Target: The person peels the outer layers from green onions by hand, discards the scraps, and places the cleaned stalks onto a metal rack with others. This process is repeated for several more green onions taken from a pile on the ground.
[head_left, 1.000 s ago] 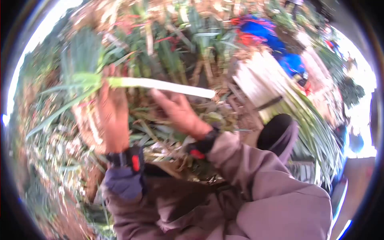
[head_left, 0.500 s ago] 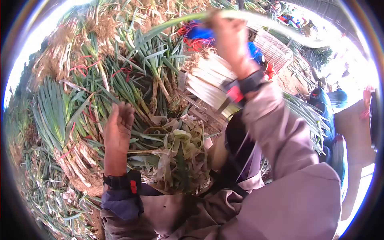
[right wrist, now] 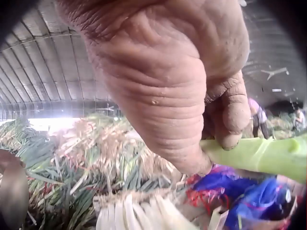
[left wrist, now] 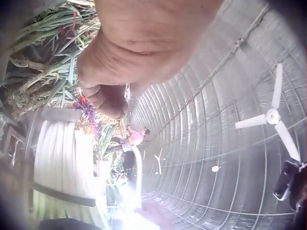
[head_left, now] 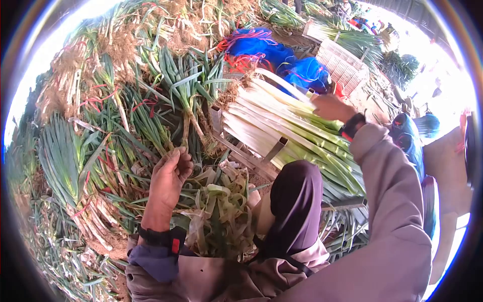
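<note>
My right hand pinches a long peeled green onion over the far edge of a pile of peeled green onions. In the right wrist view its light-green stalk lies between thumb and fingers. The pile's white ends face a metal rack, and its green leaves trail toward my knee. My left hand hovers near unpeeled green onions, fingers loosely curled with nothing showing in them. From the left wrist view, the same hand hangs loose with fingertips bent.
Blue netting with red ties lies behind the rack, beside a white plastic crate. Peeled-off leaves heap between my legs. Rooted bundles with red ties fill the left side. A person stands farther off under the arched roof.
The right hand has carried the peeled green onion from in front of my body across to the pile on the right. The left hand has let go of it and shifted slightly right.
</note>
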### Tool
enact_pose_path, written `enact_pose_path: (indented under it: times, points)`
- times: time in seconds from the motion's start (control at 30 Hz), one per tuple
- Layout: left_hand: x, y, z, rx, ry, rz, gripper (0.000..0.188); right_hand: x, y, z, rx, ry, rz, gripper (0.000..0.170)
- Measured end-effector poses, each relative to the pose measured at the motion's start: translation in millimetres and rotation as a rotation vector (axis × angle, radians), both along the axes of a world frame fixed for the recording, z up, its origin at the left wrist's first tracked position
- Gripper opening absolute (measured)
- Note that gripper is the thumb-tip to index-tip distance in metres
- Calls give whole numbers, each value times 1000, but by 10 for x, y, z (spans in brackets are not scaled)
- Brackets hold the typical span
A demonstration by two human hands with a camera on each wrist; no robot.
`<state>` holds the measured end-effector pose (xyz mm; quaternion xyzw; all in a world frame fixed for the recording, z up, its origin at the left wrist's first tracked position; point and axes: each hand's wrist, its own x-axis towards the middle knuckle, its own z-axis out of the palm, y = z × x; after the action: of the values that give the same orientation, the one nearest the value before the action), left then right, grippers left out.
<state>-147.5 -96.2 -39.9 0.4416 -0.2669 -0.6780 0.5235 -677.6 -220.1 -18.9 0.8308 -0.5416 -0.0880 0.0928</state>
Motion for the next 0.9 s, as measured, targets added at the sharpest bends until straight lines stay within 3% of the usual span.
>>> enact_pose_path:
  times: [0.1,0.17,0.27,0.3,0.4,0.53,0.7,0.87,0.9]
  points:
    - [-19,-95,-83,82,-49,-2,25,248,-98,-157,157,8,40,29]
    - [-12,-142,-145,87,-41,-2,26,327,-93,-150,295,-188,-61,33]
    - [-13,-204,-155,106,-52,-9,26,333,-5,-118,306,-171,-26,31]
    - [2,-196,-153,132,-69,-9,26,281,106,-182,244,-315,24,28]
    - [9,-176,-128,146,-77,-51,26,197,167,-410,173,-435,-31,29]
    - [14,-194,-236,161,-81,-56,25,219,16,-446,85,-424,-20,34]
    - [-11,-178,-250,154,-77,-81,25,327,-136,-393,221,-199,-84,35]
    - [-4,-74,-132,128,-95,-38,26,317,-98,-188,293,-274,54,39]
    - [21,-20,-67,86,-93,-37,26,279,-30,-118,310,-276,-69,39]
